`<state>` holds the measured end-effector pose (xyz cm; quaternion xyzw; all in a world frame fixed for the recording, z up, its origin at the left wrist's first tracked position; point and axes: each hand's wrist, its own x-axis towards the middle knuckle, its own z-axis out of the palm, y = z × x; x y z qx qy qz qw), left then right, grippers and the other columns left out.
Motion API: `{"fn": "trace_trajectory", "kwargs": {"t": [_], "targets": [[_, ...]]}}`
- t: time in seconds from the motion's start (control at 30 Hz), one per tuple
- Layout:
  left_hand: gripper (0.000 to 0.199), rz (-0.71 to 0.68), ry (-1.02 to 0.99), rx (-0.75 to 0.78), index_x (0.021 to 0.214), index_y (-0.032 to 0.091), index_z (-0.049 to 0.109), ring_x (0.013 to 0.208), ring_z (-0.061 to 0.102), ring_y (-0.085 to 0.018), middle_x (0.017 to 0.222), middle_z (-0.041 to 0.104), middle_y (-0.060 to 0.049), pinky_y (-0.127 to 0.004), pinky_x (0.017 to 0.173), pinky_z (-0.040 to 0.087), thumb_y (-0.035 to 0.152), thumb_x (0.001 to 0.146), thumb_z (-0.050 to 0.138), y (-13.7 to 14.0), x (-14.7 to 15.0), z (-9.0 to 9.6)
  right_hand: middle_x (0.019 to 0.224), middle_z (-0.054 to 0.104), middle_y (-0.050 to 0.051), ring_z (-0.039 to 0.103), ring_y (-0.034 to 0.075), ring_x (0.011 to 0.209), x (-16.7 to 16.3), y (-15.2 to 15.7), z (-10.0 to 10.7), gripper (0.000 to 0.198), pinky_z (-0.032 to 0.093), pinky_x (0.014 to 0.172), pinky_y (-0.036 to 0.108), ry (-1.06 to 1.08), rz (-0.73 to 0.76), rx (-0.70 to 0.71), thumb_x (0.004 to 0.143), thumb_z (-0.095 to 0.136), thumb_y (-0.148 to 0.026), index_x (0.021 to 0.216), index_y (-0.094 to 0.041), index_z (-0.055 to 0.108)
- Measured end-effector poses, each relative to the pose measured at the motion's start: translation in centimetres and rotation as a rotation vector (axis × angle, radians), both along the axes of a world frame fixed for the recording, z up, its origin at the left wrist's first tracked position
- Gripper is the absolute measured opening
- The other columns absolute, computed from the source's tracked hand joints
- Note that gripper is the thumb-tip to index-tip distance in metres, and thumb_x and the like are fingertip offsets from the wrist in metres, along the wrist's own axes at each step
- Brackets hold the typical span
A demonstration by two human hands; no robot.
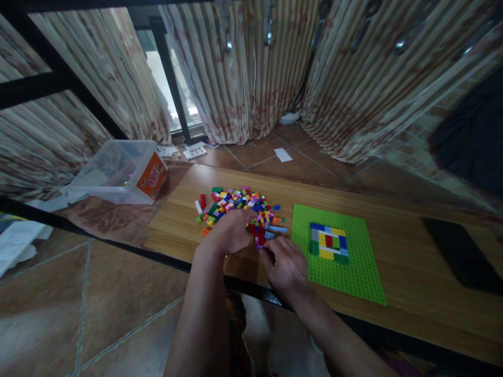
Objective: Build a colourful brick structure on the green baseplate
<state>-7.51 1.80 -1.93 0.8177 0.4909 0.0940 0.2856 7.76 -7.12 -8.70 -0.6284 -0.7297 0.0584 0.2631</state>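
A heap of small colourful toy building bricks [243, 201] lies on the wooden board. My left hand [236, 230] reaches over the heap's near edge, its fingers curled; what they hold, if anything, is hidden. Just in front of it is a cluster of red bricks [258, 233] with a purple piece at its near end. My right hand [287, 262] has bent fingers close to that purple piece, and its grip cannot be made out. Light blue bricks [278, 229] lie beyond its knuckles. On the green baseplate [353, 283] to the right sits a square block of multicoloured bricks [329, 242].
The wooden board [168, 225] has a dark front edge. A clear plastic box [118, 183] with an orange label stands at the left. A black flat object [463, 254] lies at the far right. Striped curtains [243, 78] hang behind, and papers [283, 154] lie on the tiled floor.
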Motion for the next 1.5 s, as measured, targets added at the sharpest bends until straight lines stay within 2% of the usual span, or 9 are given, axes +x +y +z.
{"fn": "trace_trajectory", "kwargs": {"t": [0.3,0.5,0.7,0.83,0.93,1.03,1.1,1.27,1.5], "targets": [[0.041,0.042,-0.104,0.092,0.112,0.017,0.064,0.087,0.067,-0.019,0.099,0.072,-0.005,-0.028,0.08,0.052,0.01,0.073,0.055,0.2,-0.2,0.2,0.091,0.063,0.006,0.056,0.022,0.09,0.1,0.0,0.0,0.019,0.042,0.08,0.035,0.092,0.146,0.054,0.09,0.054,-0.022,0.105,-0.02,0.066],[0.033,0.14,-0.249,0.23,0.114,0.019,0.064,0.089,0.067,-0.019,0.103,0.072,-0.005,-0.032,0.082,0.053,0.021,0.082,0.055,0.9,0.0,-0.3,0.088,0.062,0.006,0.056,0.021,0.088,-0.1,0.2,-0.2,0.017,0.044,0.08,0.035,0.09,0.139,0.04,0.092,0.051,-0.021,0.091,-0.019,0.068],[0.031,0.132,-0.28,0.216,0.114,0.018,0.064,0.084,0.068,-0.019,0.1,0.073,-0.006,-0.031,0.077,0.053,0.023,0.085,0.054,1.0,0.6,0.0,0.089,0.063,0.006,0.057,0.02,0.088,0.0,0.1,0.8,0.015,0.046,0.08,0.034,0.206,0.162,0.02,0.093,0.051,-0.021,0.089,-0.02,0.066],[0.031,0.103,-0.289,0.224,0.113,0.019,0.064,0.083,0.068,-0.02,0.098,0.073,-0.006,-0.031,0.075,0.053,0.026,0.085,0.055,1.1,0.8,-0.3,0.09,0.065,0.004,0.059,0.018,0.089,3.1,-0.2,3.0,0.015,0.046,0.082,0.033,0.343,0.121,0.022,0.093,0.051,-0.022,0.088,-0.021,0.065],[0.03,0.073,-0.293,0.214,0.113,0.019,0.064,0.081,0.067,-0.019,0.095,0.073,-0.005,-0.031,0.074,0.052,0.027,0.085,0.054,1.2,1.0,-0.6,0.089,0.066,0.002,0.061,0.017,0.083,7.6,-0.4,4.2,0.013,0.047,0.076,0.031,0.43,-0.036,0.002,0.091,0.054,-0.027,0.089,-0.023,0.067],[0.03,0.048,-0.295,0.206,0.111,0.019,0.064,0.084,0.068,-0.02,0.097,0.073,-0.004,-0.031,0.077,0.052,0.026,0.085,0.052,1.2,1.5,-0.8,0.083,0.067,0.002,0.06,0.017,0.072,12.0,-0.7,4.4,0.017,0.047,0.068,0.031,0.452,-0.218,0.012,0.086,0.058,-0.036,0.085,-0.022,0.068],[0.029,0.039,-0.28,0.203,0.109,0.019,0.064,0.087,0.067,-0.02,0.098,0.073,-0.005,-0.032,0.08,0.052,0.027,0.085,0.052,1.1,1.9,-0.8,0.081,0.067,0.002,0.06,0.017,0.07,13.9,-1.0,4.1,0.018,0.047,0.067,0.031,0.422,-0.243,-0.017,0.084,0.059,-0.037,0.086,-0.022,0.069],[0.03,0.034,-0.284,0.153,0.11,0.017,0.064,0.088,0.068,-0.021,0.1,0.073,-0.006,-0.031,0.079,0.053,0.029,0.085,0.051,0.8,3.1,-0.5,0.088,0.07,0.003,0.064,0.019,0.081,15.2,-1.4,3.3,0.015,0.048,0.076,0.034,0.323,-0.164,-0.1,0.086,0.056,-0.03,0.085,-0.022,0.069],[0.028,-0.03,-0.24,0.152,0.107,0.018,0.066,0.087,0.068,-0.019,0.099,0.072,-0.005,-0.032,0.081,0.052,0.024,0.086,0.049,0.2,4.3,0.5,0.086,0.068,0.003,0.063,0.018,0.077,15.5,-1.5,3.0,0.013,0.047,0.073,0.034,0.215,-0.143,-0.175,0.085,0.056,-0.024,0.085,-0.022,0.068]]}}
